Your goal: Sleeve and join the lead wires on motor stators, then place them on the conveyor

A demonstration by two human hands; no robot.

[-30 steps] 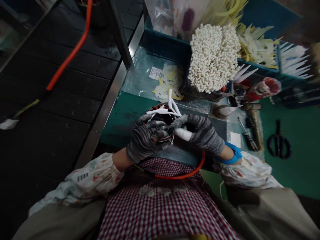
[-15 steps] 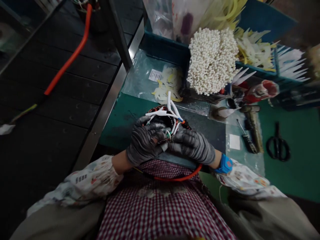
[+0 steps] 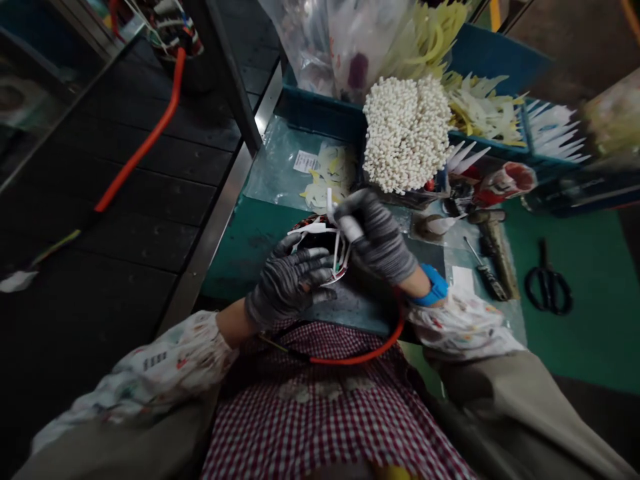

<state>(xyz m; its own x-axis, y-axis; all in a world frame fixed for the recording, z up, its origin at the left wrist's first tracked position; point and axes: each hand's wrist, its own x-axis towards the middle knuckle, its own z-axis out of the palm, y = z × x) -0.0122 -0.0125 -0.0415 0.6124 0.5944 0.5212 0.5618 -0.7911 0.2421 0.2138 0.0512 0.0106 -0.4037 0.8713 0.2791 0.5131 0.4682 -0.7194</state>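
Note:
A ring-shaped motor stator [image 3: 303, 223] with copper windings lies on the bench in front of me. White sleeved wires [image 3: 336, 250] run over its right side and stand up at its far edge. My left hand [image 3: 290, 283], in a grey striped glove, grips the near left rim, some fingers reaching over the bore. Over the far right rim, my gloved right hand [image 3: 375, 233] has its fingers closed around white-sleeved leads; their ends are partly hidden. From beneath my right wrist an orange-red cable [image 3: 395, 337] curves down across the checked apron.
Behind the stator stand a bundle of white tubes [image 3: 405, 133] and blue bins [image 3: 320, 110]. To the right lie a screwdriver [image 3: 485, 270], a hammer [image 3: 497, 250] and black scissors [image 3: 549, 287]. A metal post [image 3: 227, 73] rises at the bench's left edge.
My right hand has lifted from the near right rim to the far right side and closed on the white leads. My left hand stays on the stator. The view has shifted slightly.

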